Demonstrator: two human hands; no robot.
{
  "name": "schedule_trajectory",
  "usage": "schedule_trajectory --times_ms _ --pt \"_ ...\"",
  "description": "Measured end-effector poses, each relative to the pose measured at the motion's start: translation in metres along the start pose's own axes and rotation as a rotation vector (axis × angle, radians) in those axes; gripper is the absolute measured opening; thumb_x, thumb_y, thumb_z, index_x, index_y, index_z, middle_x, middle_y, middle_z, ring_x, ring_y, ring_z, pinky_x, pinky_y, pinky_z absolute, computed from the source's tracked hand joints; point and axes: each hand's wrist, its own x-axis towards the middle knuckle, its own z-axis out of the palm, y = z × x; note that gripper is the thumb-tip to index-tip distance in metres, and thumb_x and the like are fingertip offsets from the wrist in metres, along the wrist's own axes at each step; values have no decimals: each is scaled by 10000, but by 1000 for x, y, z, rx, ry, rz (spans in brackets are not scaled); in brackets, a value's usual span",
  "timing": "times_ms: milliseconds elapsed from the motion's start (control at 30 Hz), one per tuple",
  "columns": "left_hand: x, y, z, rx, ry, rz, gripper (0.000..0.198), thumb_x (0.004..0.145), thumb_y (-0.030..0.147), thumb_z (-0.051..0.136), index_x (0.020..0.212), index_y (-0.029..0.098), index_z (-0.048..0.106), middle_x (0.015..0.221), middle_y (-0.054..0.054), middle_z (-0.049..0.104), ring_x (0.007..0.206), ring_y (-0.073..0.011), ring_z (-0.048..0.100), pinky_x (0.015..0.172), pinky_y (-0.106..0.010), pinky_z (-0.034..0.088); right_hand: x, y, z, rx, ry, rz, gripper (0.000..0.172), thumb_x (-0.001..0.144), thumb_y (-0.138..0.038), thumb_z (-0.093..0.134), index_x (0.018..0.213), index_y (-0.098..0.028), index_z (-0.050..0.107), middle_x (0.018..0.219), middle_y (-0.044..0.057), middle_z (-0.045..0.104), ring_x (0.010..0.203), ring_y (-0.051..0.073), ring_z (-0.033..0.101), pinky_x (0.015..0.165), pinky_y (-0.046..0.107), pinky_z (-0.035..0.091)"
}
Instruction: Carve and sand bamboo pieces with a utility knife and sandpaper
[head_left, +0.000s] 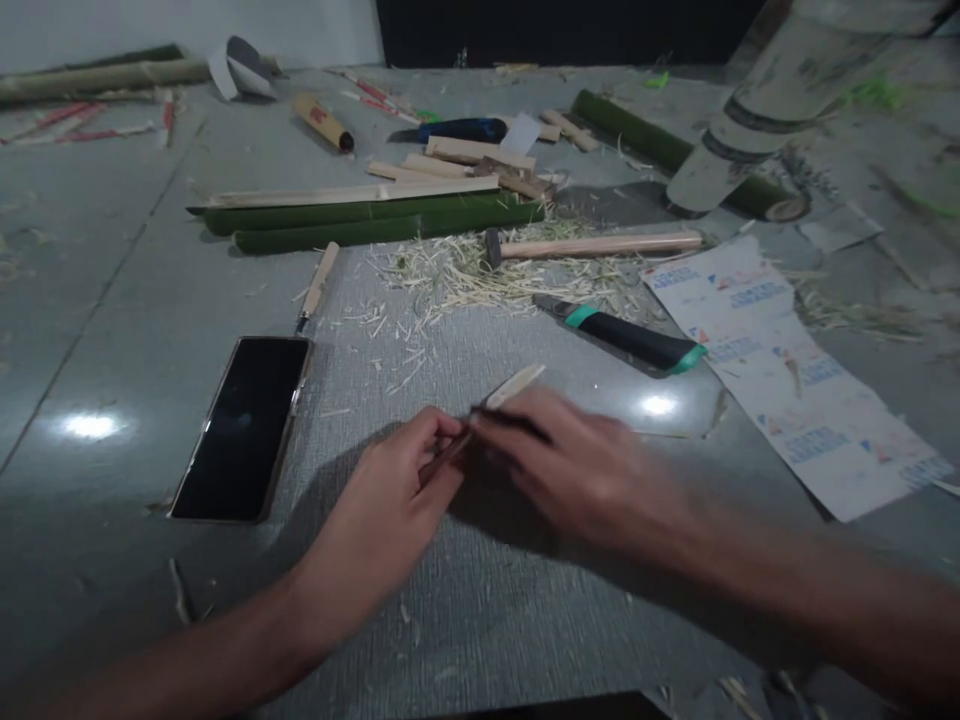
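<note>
My left hand [390,490] is closed in a pinch on a thin brown strip [444,462], low over the grey table [480,620]. Close against it, my right hand [577,450] has its fingers closed and blurred by motion, with a narrow dark edge between them. A pale, pointed wood-like sliver [516,386] sticks out past the right fingertips; whether it joins the brown strip is hidden. Beyond my right hand lies a black and green-handled knife [637,342]. Left of my left hand, a phone [244,430] lies with its screen dark.
Behind the hands are pale shavings [457,280], a hammer [600,245], split green bamboo lengths [375,222] and a wooden-handled tool [321,282]. Printed paper [802,390] lies to the right. A blue-black handled tool [457,130] and a bamboo pole [637,130] lie farther back.
</note>
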Motion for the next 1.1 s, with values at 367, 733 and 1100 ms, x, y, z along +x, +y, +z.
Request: schedule_trajectory --times_ms 367,733,1100 --pt "-6 -2 -2 318 62 122 150 1035 246 535 1118 234 659 874 15 763 717 -165 710 613 -271 508 -1 37 -12 -140 183 275 301 1048 -158 528 1285 -161 712 1212 159 700 1069 305 726 831 457 643" --pt "-22 -10 -5 731 200 478 312 1074 189 547 1363 302 526 1164 2 774 927 -167 803 689 -212 623 -2 38 -23 83 254 289 342 1012 -99 525 1248 -220 740 1184 139 706 1093 284 709 863 437 619" --pt "-18 -10 -11 715 48 556 767 978 22 427 1648 387 366 899 18 711 588 -115 664 498 -198 504 -3 39 -27 746 140 541 212 990 -270 622 1138 -238 770 798 12 609 667 169 563 567 298 490"
